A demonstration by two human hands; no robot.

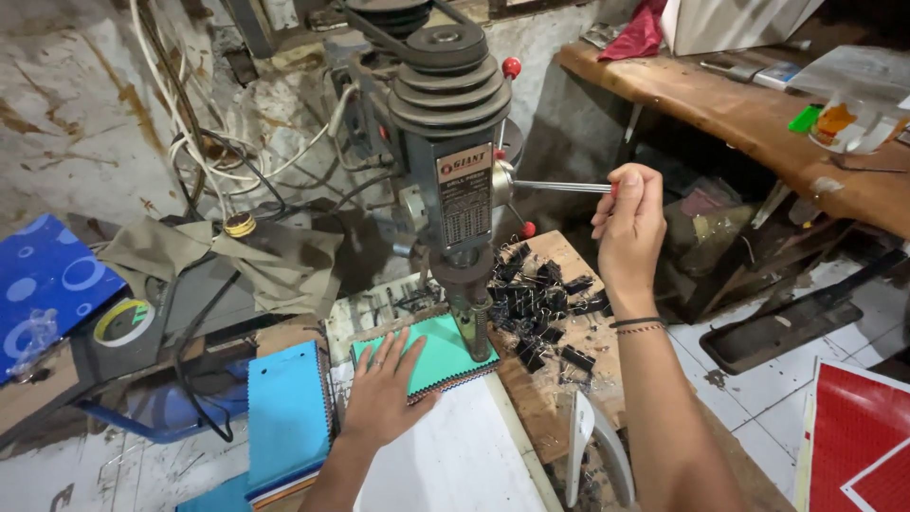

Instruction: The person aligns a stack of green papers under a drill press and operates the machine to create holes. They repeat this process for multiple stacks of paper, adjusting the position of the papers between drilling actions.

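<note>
Left hand on green pad under drill; right hand on feed lever.

Nearest, the left hand (384, 393) lies flat, fingers spread, pressing the green pad (431, 356) down on the white board (455, 455); it grips nothing, only pins. Fingertips sit near the bit (474, 327), which stands on or just over the pad's far edge; contact is hard to tell. Risk: if the bit grabs the sheets, the pad could spin or ride up, dragging fingers toward it, since no clamp shows. Blue pads (284, 417) are stacked just left. Black clips (540, 303) are heaped right of the bit; a jolt could scatter them. Farther, the right hand (627, 228) is closed round the lever (559, 187) end; a hard pull could tear the paper. Loose cables (237, 161) hang behind the drill (455, 133), near the bare belt pulleys.
</note>
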